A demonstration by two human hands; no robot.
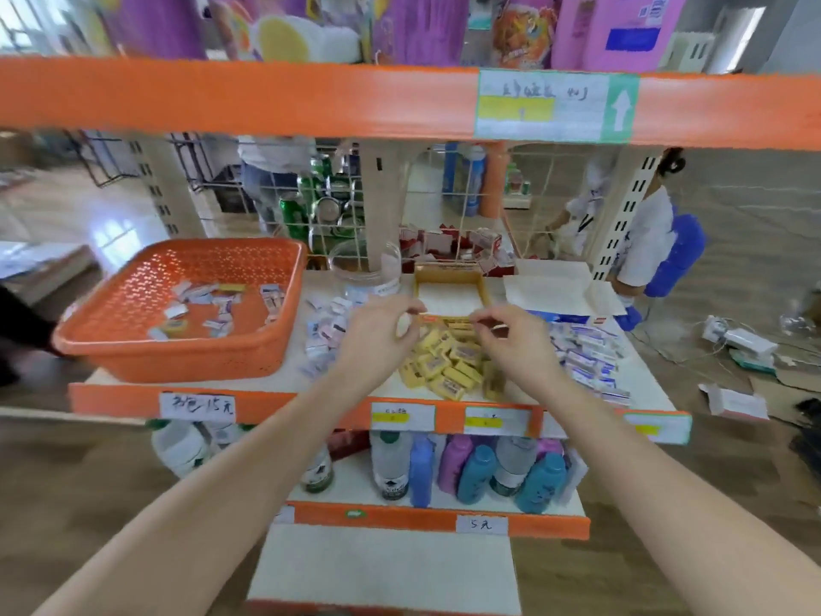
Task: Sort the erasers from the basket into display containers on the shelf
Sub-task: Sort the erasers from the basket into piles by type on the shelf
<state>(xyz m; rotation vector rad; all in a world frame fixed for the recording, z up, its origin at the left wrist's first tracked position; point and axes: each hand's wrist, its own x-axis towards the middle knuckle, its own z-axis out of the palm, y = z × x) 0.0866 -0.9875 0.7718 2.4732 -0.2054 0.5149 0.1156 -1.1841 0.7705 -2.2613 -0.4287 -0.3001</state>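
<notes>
An orange basket [111,340] stands on the left of the shelf with several small wrapped erasers [213,304] in it. At the shelf's middle is an open yellow cardboard display box [448,277] with a white inside. My left hand [377,335] and my right hand [515,340] each pinch the box's front flap, one at each end. A heap of yellow erasers [448,371] lies on the shelf just in front of the box, under my hands. Pale pastel erasers [324,335] lie to its left, and blue-and-white erasers [586,357] to its right.
A clear plastic jar [364,269] stands behind the pastel erasers, and an open white box [551,282] sits at the back right. Wire mesh backs the shelf. Bottles [471,473] fill the shelf below. A person [648,242] stands beyond the rack on the right.
</notes>
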